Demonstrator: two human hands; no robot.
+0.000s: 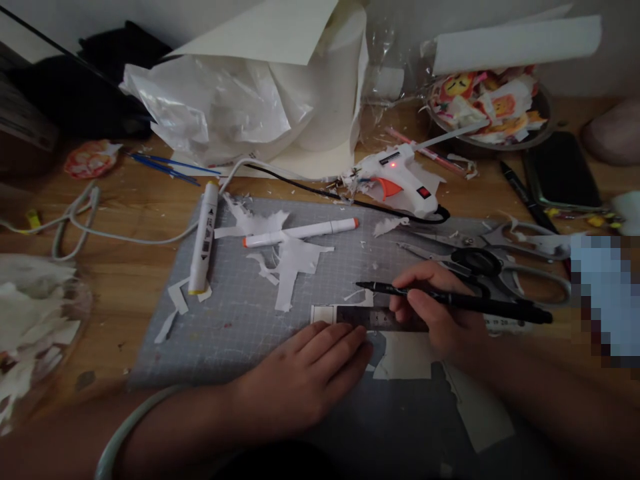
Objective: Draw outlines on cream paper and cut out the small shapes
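Note:
My left hand [307, 367] lies flat at the near edge of a dark metal ruler [375, 318], fingertips pressing on it. A small piece of white paper [324, 313] with drawn lines shows at the ruler's left end. My right hand [435, 300] is closed around a slim black pen [500, 306], its tip pointing left above the ruler. Whether the tip touches anything I cannot tell. Beneath both hands is a grey cutting mat [200, 347]. A pale paper piece [407, 357] lies just below the ruler, between the hands.
Two markers, one orange-ended [305, 231] and one yellow-ended [204, 240], lie among paper scraps [295, 267]. Behind them rests a glue gun [400, 177] with its red light lit. Scissors [480, 260] lie beyond my right hand, near a phone [563, 170] and a scrap-filled bowl [543, 127].

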